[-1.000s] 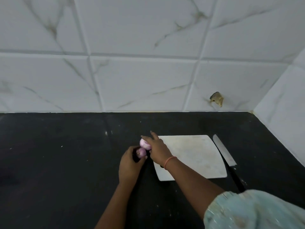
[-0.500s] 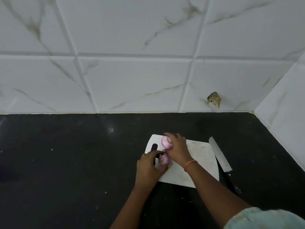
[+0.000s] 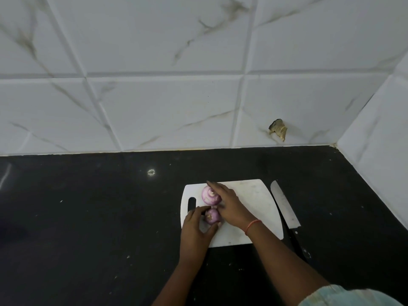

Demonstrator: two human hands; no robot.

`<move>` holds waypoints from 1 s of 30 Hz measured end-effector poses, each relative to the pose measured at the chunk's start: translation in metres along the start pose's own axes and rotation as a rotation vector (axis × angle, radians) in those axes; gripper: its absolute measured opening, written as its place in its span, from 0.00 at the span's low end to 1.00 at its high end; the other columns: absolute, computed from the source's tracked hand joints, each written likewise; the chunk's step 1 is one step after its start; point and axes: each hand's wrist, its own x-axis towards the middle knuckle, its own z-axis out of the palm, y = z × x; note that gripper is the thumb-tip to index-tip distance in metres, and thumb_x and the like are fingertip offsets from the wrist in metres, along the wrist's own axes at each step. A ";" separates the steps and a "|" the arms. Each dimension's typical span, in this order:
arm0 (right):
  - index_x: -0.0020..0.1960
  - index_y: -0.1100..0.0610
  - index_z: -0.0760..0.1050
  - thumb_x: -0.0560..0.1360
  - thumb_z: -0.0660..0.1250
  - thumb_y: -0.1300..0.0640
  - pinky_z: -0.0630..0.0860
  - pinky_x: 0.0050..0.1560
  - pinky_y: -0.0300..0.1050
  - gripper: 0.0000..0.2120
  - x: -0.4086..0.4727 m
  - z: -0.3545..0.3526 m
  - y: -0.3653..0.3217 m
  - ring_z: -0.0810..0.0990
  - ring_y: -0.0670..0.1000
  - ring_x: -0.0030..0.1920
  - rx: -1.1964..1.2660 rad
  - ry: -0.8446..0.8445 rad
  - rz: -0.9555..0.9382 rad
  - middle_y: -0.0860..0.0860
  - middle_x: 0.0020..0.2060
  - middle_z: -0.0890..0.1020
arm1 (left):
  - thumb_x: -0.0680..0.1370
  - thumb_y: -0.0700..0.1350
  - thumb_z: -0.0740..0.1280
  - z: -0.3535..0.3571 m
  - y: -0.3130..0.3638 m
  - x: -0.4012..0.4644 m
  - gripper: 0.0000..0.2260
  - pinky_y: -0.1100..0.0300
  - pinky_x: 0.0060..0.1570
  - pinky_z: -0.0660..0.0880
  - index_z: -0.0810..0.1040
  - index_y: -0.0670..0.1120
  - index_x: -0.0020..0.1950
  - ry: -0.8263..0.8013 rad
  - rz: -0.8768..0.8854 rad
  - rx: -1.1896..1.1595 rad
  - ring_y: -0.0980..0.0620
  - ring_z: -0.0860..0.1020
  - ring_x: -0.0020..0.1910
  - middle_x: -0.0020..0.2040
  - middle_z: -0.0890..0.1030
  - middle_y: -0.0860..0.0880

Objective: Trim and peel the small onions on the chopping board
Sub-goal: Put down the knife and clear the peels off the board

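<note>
**Two onions set on the board, knife not yet lifted**

Plainly this looks like the setting-down step: both onions are on the white board (image 3: pixel 254 208), near its left end beside the handle slot, and no cutting has begun. The left hand (image 3: pixel 195 230) curls thumb and fingers round the near onion (image 3: pixel 212 216). The right hand (image 3: pixel 229 206) lies alongside the far onion (image 3: pixel 210 196), fingers nearly straight against it rather than wrapped. The two bulbs sit touching or nearly so.

Next, I judge, one hand must let go and take the knife (image 3: pixel 284 206), which lies just right of the board on the counter (image 3: pixel 88 217), blade pointing away.

Both onions are round, purple-pink, smooth-skinned, with pale ends facing up. They will roll unless steadied. The board is thin, matte plastic with rounded corners; the counter is dark, speckled stone; the wall is glossy veined tile.
</note>
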 end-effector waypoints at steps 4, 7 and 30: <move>0.77 0.46 0.58 0.75 0.66 0.66 0.64 0.73 0.54 0.36 -0.008 -0.023 -0.008 0.61 0.55 0.74 -0.092 0.012 0.110 0.51 0.76 0.62 | 0.72 0.48 0.78 -0.001 0.003 0.001 0.20 0.67 0.56 0.74 0.77 0.62 0.60 0.002 0.003 0.019 0.62 0.77 0.57 0.55 0.78 0.62; 0.73 0.51 0.65 0.72 0.69 0.59 0.68 0.66 0.55 0.31 -0.032 -0.060 -0.001 0.67 0.59 0.69 -0.296 0.287 0.288 0.55 0.70 0.68 | 0.72 0.51 0.78 0.000 0.001 0.002 0.21 0.65 0.60 0.72 0.79 0.59 0.64 -0.012 -0.023 0.057 0.60 0.75 0.60 0.58 0.78 0.60; 0.35 0.52 0.66 0.72 0.72 0.58 0.69 0.39 0.41 0.15 -0.125 -0.080 -0.010 0.77 0.53 0.40 -0.103 0.464 0.499 0.51 0.39 0.77 | 0.74 0.50 0.77 0.000 0.016 -0.005 0.22 0.60 0.58 0.68 0.76 0.52 0.65 0.068 -0.066 0.027 0.62 0.70 0.62 0.63 0.72 0.61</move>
